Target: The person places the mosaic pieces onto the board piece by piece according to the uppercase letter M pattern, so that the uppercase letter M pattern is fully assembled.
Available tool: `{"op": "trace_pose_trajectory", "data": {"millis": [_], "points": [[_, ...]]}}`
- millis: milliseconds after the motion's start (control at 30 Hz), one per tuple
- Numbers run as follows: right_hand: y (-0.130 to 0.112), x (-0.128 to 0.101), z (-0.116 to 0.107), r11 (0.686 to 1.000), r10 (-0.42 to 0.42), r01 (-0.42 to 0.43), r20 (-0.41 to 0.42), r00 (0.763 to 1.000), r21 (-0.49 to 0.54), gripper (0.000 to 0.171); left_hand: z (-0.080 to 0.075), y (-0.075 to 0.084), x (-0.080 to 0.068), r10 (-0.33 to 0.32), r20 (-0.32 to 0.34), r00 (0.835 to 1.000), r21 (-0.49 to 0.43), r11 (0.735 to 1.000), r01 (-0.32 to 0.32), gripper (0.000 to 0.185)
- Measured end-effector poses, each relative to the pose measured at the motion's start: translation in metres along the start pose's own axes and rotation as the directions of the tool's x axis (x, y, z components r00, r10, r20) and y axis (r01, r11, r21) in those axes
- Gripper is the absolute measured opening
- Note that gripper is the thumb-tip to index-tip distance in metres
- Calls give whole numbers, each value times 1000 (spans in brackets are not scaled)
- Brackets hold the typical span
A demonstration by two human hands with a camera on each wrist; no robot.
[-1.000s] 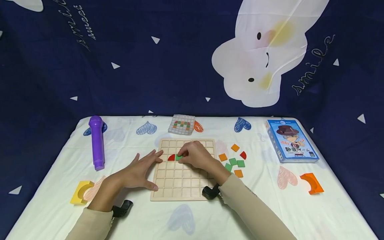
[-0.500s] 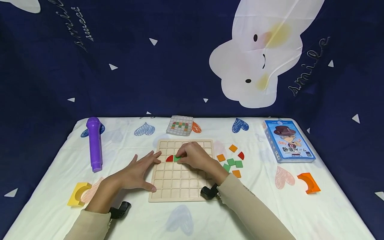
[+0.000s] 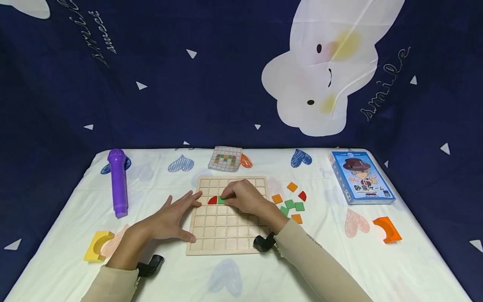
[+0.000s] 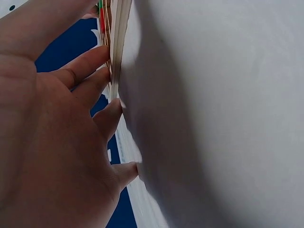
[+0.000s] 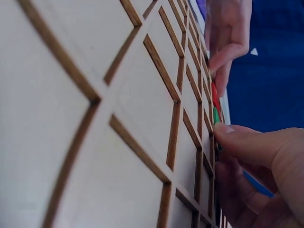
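Observation:
A wooden grid board (image 3: pixel 211 231) lies flat on the cloth. In its upper part a red quarter-round tile (image 3: pixel 213 200) sits beside a green square tile (image 3: pixel 221 200). My right hand (image 3: pixel 245 196) pinches at the green tile with thumb and forefinger, covering part of it. In the right wrist view the thumb touches the green tile (image 5: pixel 216 115) at the board's far side. My left hand (image 3: pixel 170 219) spreads over the board's left edge, fingertips on the rim and thumb at the lower left. The left wrist view shows that hand (image 4: pixel 66 133) with fingers extended against the edge.
Right of the board lie loose orange (image 3: pixel 292 187), green (image 3: pixel 299 206) and red tiles (image 3: pixel 302 196). Behind it is a pattern card (image 3: pixel 225 159). A purple microphone (image 3: pixel 119 184), yellow arch block (image 3: pixel 97 246), orange arch block (image 3: pixel 388 230) and blue game box (image 3: pixel 362 178) stand farther out.
The head view has shifted slightly, so everything sits a little more to the left and lower. Both hands keep their places on the board, and the tiles stay put.

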State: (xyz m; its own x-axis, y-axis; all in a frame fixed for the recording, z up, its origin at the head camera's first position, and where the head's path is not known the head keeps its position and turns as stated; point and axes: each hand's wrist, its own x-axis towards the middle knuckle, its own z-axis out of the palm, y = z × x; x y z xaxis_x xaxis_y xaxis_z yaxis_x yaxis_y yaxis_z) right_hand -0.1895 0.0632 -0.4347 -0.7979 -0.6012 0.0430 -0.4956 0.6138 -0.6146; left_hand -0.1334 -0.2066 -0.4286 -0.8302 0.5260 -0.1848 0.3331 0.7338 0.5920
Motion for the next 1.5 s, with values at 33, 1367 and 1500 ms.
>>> {"op": "trace_pose_trajectory", "data": {"millis": [33,1367,1500], "points": [[0,0,0,1000,0,0,-1,1000,-2,13,0,0,0,-3,0,1000,1,1000,3,125],[86,-94,-101,993,106,-99,-105,989,65,26,3,2,2,4,27,1000,-55,998,-2,126],[99,-102,-110,987,158,-153,-124,980,54,27,3,2,1,7,23,1000,-50,999,-6,126]]}}
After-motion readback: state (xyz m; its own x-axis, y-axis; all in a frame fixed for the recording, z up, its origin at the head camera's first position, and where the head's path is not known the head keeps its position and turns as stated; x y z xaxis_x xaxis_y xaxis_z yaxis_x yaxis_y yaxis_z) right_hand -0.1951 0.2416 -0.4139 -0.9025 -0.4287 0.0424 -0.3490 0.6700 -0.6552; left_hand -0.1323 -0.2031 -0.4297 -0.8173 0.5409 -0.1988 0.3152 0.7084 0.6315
